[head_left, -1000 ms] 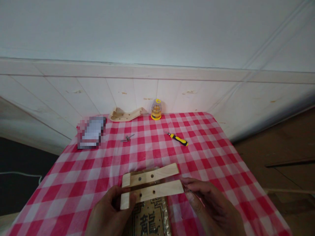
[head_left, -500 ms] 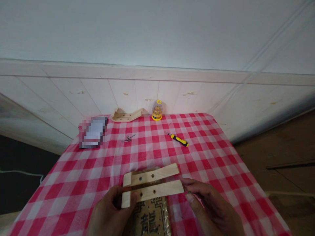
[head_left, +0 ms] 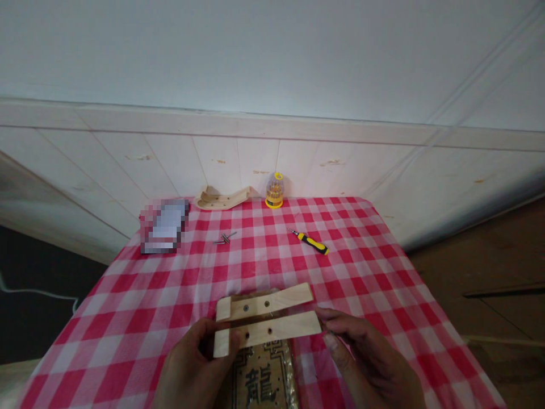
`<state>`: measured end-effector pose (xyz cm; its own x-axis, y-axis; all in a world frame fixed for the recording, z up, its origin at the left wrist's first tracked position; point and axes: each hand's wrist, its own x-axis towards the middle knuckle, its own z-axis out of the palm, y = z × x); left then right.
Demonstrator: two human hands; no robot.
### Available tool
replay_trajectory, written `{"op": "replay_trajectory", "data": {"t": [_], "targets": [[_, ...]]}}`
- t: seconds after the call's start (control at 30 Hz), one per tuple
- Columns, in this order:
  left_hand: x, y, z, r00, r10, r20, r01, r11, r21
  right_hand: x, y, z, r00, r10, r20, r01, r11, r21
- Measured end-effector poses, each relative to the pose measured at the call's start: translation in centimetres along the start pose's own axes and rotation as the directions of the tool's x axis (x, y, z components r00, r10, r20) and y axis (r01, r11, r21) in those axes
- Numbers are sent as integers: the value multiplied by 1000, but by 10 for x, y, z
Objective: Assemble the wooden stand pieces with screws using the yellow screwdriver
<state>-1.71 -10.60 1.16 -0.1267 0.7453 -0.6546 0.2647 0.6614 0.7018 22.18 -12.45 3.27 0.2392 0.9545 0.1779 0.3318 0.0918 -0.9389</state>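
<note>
A pale wooden frame with two parallel arms [head_left: 293, 326] lies over a brown block marked with dark characters [head_left: 260, 380]. Screw heads show in the far arm, while the near arm has two dark holes. My left hand [head_left: 191, 363] grips the frame's left end, thumb on the near arm. Beside the right end, my right hand [head_left: 366, 355] has thumb and fingertips drawn close together. Whatever lies between those fingertips is too small to make out, and I cannot tell whether they touch the wood.
Farther back lie a yellow-and-black screwdriver [head_left: 313, 243] and several loose screws [head_left: 223, 239]. Against the wall stand a yellow bit holder [head_left: 275, 192] and another wooden piece [head_left: 223, 199]. A blurred-out phone-like object [head_left: 166, 226] lies at left on the checked tablecloth [head_left: 361, 267].
The view has shifted slightly, so everything appears a little farther right. Both hands keep the same pose around the wooden frame.
</note>
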Motion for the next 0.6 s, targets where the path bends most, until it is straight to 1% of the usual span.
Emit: {"op": "replay_trajectory", "data": {"t": [0.1,0.27,0.5,0.6], "targets": [[0,-1,0,1000,2,16,-2,1000,-18,0,0,-1,1000,3,4,-3,1000,0],[1,1,0,1000,-3,-7,3,998,62,1,1,-2,1000,9,21,-9,1000,11],[0,2,0,1000,-10,3,9,998,55,3,3,-3,999,-9,35,8,1000,18],[0,2,-1,1000,0,-10,1,997,80,2,3,-3,999,-14,45,13,1000,22]]}}
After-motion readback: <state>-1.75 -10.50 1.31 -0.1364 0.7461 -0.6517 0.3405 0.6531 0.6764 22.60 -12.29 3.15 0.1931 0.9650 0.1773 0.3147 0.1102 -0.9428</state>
